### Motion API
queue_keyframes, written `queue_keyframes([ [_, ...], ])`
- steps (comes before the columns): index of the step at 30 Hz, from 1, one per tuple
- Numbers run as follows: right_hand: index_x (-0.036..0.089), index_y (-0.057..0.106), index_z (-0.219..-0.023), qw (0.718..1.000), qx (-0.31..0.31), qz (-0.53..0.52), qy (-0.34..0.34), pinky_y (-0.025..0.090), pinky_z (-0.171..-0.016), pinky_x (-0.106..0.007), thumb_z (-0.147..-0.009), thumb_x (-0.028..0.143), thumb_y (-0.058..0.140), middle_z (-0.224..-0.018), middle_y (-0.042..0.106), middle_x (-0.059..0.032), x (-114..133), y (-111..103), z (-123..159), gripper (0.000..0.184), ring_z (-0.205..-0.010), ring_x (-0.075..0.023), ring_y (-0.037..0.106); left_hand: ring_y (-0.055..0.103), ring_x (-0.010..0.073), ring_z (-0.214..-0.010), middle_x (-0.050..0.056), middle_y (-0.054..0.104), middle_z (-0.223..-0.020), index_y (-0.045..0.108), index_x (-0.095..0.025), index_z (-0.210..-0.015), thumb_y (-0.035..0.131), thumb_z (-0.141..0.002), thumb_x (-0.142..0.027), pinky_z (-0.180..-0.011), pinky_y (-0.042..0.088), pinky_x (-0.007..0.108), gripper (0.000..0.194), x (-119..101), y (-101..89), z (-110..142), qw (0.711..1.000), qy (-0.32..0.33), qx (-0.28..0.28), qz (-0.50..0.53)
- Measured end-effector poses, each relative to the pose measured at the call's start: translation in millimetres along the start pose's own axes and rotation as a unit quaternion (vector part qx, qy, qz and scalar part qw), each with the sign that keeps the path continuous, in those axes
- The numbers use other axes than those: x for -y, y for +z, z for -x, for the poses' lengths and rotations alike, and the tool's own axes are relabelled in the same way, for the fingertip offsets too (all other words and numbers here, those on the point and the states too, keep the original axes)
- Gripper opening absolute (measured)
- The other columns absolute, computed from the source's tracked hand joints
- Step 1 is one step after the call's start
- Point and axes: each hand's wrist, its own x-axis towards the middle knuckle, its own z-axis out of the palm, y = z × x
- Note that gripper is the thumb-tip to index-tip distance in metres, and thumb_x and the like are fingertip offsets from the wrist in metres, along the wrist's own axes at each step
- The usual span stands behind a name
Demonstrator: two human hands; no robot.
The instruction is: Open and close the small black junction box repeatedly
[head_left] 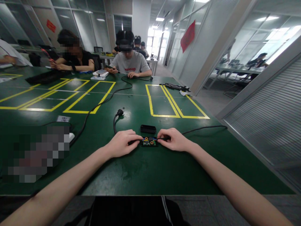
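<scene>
A small black case half with a circuit board (pixel 149 142) in it lies on the green table in front of me. Copper-coloured coils and blue wires show on the board. My left hand (pixel 125 142) pinches the black cable at the board's left end; that cable curves up to a black power plug (pixel 119 113). At the right end, my right hand (pixel 172 139) pinches another black cable (pixel 204 128), which runs off to the right across the table. Just beyond the board rests a separate black case half (pixel 148 129), hollow side up.
Yellow tape rectangles (pixel 164 116) mark the green table (pixel 131 179). A long black cord (pixel 88 117) crosses at left, near a pixelated area. A black folded stand-like object (pixel 176 87) lies far right. Across the table, a person (pixel 133 64) handles a tool; another person (pixel 77 59) sits left.
</scene>
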Motion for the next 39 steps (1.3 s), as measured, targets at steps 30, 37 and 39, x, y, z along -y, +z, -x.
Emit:
queue_keyframes([
  [30, 0.018, 0.066, -0.077, 0.998, -0.039, 0.003, 0.051, 0.038, -0.059, -0.026, -0.096, 0.028, 0.061, -0.069, 0.061, 0.0005, -6, 14, -10, 0.022, -0.062, -0.0131, 0.052, 0.06, 0.0193, -0.082, 0.002, 0.068, -0.081, 0.068, -0.02, -0.081, 0.06, -0.091, -0.019, -0.075, 0.049, 0.032, 0.013, -2, 5.6, -8, 0.989, -0.095, -0.083, 0.08],
  [37, 0.02, 0.066, -0.074, 0.997, -0.048, 0.057, 0.005, 0.045, -0.07, -0.03, -0.097, 0.027, 0.062, -0.074, 0.065, -0.0033, -10, 13, -12, 0.025, -0.076, -0.0184, 0.06, 0.059, 0.0198, -0.084, 0.001, 0.066, -0.081, 0.062, -0.02, -0.077, 0.06, -0.092, -0.019, -0.076, 0.048, 0.032, 0.015, 1, 6.2, -10, 0.989, -0.096, -0.063, 0.093],
  [39, 0.021, 0.065, -0.074, 0.996, -0.054, 0.068, -0.004, 0.045, -0.071, -0.031, -0.097, 0.027, 0.062, -0.075, 0.065, -0.0034, -11, 13, -11, 0.024, -0.077, -0.019, 0.06, 0.059, 0.0202, -0.085, 0.002, 0.067, -0.082, 0.063, -0.02, -0.079, 0.061, -0.092, -0.019, -0.076, 0.048, 0.032, 0.014, 1, 6.8, -10, 0.99, -0.098, -0.065, 0.083],
])
